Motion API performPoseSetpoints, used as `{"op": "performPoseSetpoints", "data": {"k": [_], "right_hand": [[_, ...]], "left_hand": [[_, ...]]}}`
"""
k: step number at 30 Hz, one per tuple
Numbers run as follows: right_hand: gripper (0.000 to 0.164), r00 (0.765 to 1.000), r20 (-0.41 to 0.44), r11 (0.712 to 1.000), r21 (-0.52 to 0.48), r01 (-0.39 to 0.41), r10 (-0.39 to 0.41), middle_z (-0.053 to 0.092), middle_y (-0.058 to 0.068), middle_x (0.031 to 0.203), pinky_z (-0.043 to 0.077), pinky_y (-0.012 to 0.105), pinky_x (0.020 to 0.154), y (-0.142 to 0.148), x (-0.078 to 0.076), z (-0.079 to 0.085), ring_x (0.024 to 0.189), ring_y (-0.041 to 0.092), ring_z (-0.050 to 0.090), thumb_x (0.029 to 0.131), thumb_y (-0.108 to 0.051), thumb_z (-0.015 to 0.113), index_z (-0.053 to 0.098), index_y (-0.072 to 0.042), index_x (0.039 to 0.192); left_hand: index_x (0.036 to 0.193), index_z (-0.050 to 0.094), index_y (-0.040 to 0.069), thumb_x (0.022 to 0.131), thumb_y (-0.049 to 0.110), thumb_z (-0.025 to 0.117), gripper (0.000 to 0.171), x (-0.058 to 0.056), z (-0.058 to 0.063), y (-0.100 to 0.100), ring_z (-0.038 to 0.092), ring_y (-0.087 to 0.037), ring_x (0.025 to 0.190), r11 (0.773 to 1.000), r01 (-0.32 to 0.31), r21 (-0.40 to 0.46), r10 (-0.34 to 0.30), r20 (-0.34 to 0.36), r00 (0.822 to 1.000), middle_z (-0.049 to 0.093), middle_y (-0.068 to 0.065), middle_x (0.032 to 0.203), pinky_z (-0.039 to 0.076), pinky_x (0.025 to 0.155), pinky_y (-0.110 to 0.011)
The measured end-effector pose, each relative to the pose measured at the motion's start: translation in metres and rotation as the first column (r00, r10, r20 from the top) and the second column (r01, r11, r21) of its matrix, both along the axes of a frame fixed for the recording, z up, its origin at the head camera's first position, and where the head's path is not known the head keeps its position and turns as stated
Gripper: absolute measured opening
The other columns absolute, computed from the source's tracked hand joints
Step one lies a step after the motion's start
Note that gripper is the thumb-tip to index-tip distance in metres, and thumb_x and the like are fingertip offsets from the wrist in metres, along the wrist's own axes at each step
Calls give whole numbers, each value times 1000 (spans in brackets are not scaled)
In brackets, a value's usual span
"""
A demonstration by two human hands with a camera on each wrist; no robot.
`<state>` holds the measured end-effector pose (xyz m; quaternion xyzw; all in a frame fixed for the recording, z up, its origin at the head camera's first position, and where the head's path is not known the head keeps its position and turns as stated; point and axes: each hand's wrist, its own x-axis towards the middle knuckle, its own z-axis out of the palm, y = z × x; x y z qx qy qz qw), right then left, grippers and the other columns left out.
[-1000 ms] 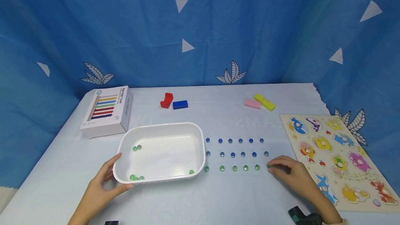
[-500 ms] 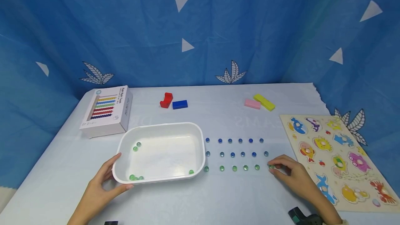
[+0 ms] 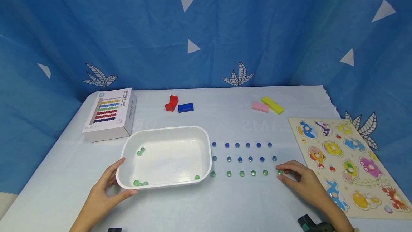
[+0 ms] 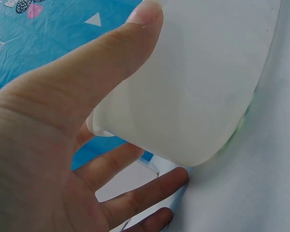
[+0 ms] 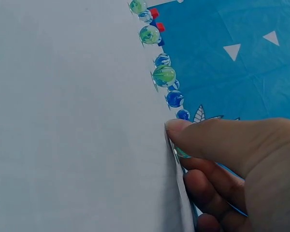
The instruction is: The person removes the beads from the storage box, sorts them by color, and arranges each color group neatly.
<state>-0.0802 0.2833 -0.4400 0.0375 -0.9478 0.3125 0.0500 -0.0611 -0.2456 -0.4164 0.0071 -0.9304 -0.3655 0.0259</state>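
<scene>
My left hand (image 3: 101, 196) holds the left end of a white plastic tray (image 3: 207, 146), its thumb along the front wall and its fingers by the end wall. Inside lie several green marbles (image 3: 197, 177), grouped at the left apart from one near the front right. At the right end of the nearest marble row, my right hand (image 3: 304, 182) pinches a green marble (image 3: 280, 172) between thumb and forefinger, low at the cloth. In the right wrist view the thumb partly hides that marble (image 5: 182, 152).
Blue marbles (image 3: 248, 145) and clear bluish marbles (image 3: 229, 159) form two rows behind the green row. A peg puzzle board (image 3: 334, 173) lies at the right. An abacus box (image 3: 111, 115), red block (image 3: 171, 104), blue block (image 3: 185, 107), pink block (image 3: 260, 106) and yellow block (image 3: 273, 105) stand farther back.
The marble at my right fingertips has shifted slightly right and shows more between them. Two marbles at the tray's back left have rolled a little. My left hand stays put.
</scene>
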Motion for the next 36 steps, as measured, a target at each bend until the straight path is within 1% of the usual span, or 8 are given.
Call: {"op": "performPoseSetpoints", "data": {"k": [8, 14, 17, 21, 25, 27, 33, 36], "right_hand": [[21, 1000, 11, 1000, 5, 10, -10, 61, -14, 92, 45, 7, 75, -1, 1, 3, 81, -8, 51, 75, -25, 72, 67, -30, 95], [20, 999, 11, 999, 17, 32, -32, 62, -14, 91, 48, 12, 73, -1, 2, 4, 82, -11, 50, 74, -26, 73, 67, -30, 93], [18, 999, 8, 999, 25, 44, -44, 61, -15, 88, 48, 12, 72, 0, 2, 3, 80, -10, 50, 74, -26, 73, 68, -29, 91], [17, 999, 13, 999, 22, 41, -41, 61, -16, 86, 47, 8, 73, 0, 1, 0, 78, -9, 52, 75, -25, 72, 68, -29, 91], [18, 1000, -7, 999, 15, 31, -31, 61, -18, 87, 44, 3, 75, -1, 1, -3, 83, -14, 51, 76, -23, 71, 68, -30, 92], [17, 999, -18, 1000, 14, 26, -26, 61, -18, 87, 44, 3, 75, -2, 0, -3, 86, -16, 50, 76, -24, 71, 68, -31, 92], [18, 999, -22, 999, 19, 28, -28, 61, -19, 88, 44, 4, 75, -3, 0, -3, 88, -18, 48, 77, -24, 71, 68, -32, 92], [18, 999, -24, 1000, 12, 25, -25, 62, -17, 88, 44, 5, 74, -3, 0, -2, 84, -14, 49, 76, -23, 72, 68, -31, 92]], "left_hand": [[140, 24, 38, 66, 37, 78, 91, 0, 1, 0, 39, 23, 93, 1000, -13, -15, 14, 36, 999, 50, -15, 131, 43, 84, -32], [139, 26, 37, 66, 36, 78, 90, 0, 1, 0, 39, 23, 93, 1000, -4, -7, 4, 6, 1000, 51, -15, 130, 31, 74, -1], [139, 26, 37, 66, 36, 78, 90, 0, 0, 0, 39, 23, 93, 1000, -4, -7, 5, 6, 1000, 51, -16, 129, 31, 74, 0], [139, 24, 38, 66, 38, 78, 91, 0, 1, 0, 38, 23, 93, 1000, -16, -13, 16, 30, 999, 51, -16, 130, 43, 85, -23], [140, 23, 38, 66, 38, 78, 92, 0, 2, 1, 37, 23, 92, 1000, -17, 5, 17, 47, 999, 49, -17, 131, 41, 85, -52], [140, 23, 38, 66, 38, 77, 92, 0, 3, 1, 37, 23, 93, 1000, -16, 6, 16, 47, 999, 49, -17, 131, 41, 85, -52], [139, 26, 37, 66, 36, 78, 90, 1, 2, 1, 40, 22, 94, 1000, -7, -9, 7, 13, 1000, 52, -15, 129, 35, 78, -6], [139, 26, 37, 66, 36, 78, 90, 1, 2, 1, 40, 22, 93, 1000, -8, -14, 8, 9, 1000, 52, -15, 129, 31, 73, -3]]}}
